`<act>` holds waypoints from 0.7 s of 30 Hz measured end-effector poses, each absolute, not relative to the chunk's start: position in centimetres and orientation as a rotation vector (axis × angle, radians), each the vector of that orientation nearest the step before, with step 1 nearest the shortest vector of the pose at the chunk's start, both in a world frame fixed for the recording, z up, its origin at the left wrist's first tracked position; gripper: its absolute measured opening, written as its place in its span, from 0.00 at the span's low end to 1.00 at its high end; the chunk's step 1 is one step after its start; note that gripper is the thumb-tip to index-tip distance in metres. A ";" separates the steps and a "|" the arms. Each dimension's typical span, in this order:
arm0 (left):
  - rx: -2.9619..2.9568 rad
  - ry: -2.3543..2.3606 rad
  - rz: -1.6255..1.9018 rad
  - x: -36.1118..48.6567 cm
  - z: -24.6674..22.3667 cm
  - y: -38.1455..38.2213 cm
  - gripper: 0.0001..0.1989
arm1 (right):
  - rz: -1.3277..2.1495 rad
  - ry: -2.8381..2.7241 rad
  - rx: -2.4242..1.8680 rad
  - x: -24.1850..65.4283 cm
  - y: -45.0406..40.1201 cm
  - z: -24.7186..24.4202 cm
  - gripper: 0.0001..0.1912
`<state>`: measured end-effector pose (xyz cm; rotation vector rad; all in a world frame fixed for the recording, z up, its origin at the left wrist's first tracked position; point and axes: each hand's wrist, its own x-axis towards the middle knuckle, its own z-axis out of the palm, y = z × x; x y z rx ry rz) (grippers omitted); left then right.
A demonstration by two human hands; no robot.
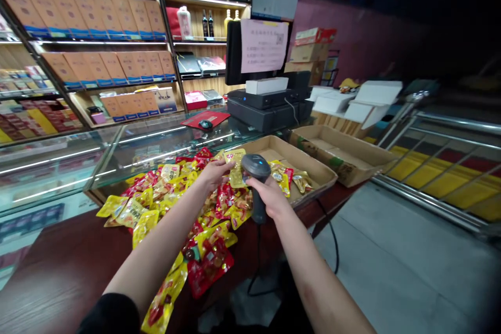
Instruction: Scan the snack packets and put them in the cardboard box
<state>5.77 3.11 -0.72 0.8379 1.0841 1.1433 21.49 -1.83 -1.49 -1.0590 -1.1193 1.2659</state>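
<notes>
**Now: 2 hands, scanner beside packet**

Our right hand (270, 197) clamps a black handheld barcode scanner (255, 180), its head just beside the yellow snack packet (237, 168) pinched in our left hand (213, 175), above heaped packets (213, 261) on the far dark wood counter (66, 266).

I'm seeing crinkled, glossy plastic on the snack packets (211, 266), catching light in sharp glints. The barcode scanner (255, 167) looks like smooth, matt dark plastic. The cardboard tray (285, 154) is rough, matt and brown. The wood-grained counter (58, 271) has a soft sheen, the display case's glass top (148, 141) is glossy, and the metal railing (450, 122) looks polished.
</notes>
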 end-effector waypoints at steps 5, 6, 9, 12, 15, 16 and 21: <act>0.904 1.009 1.073 12.4 0.0 5.9 0.14 | 1.187 -0.986 -1.100 27.2 -0.6 -1.1 0.14; 0.923 1.014 1.072 13.3 -0.1 6.3 0.15 | 1.176 -0.966 -1.111 28.0 -0.5 -1.1 0.14; 0.982 1.075 1.081 14.6 -0.8 7.0 0.20 | 1.166 -0.947 -1.121 29.3 -0.6 -1.1 0.14; 1.007 1.140 1.069 13.4 -1.4 6.6 0.22 | 1.161 -0.984 -1.094 28.6 -1.0 -1.1 0.14; 1.022 1.173 1.095 10.6 -1.5 5.3 0.23 | 1.229 -1.020 -1.062 26.5 -1.5 -1.2 0.14; 1.027 1.177 1.121 9.4 -1.5 4.7 0.23 | 1.262 -1.032 -1.061 25.5 -1.6 -1.3 0.14; 1.102 1.254 1.213 2.1 -1.0 1.0 0.27 | 1.405 -1.118 -1.038 20.3 -2.6 -2.1 0.11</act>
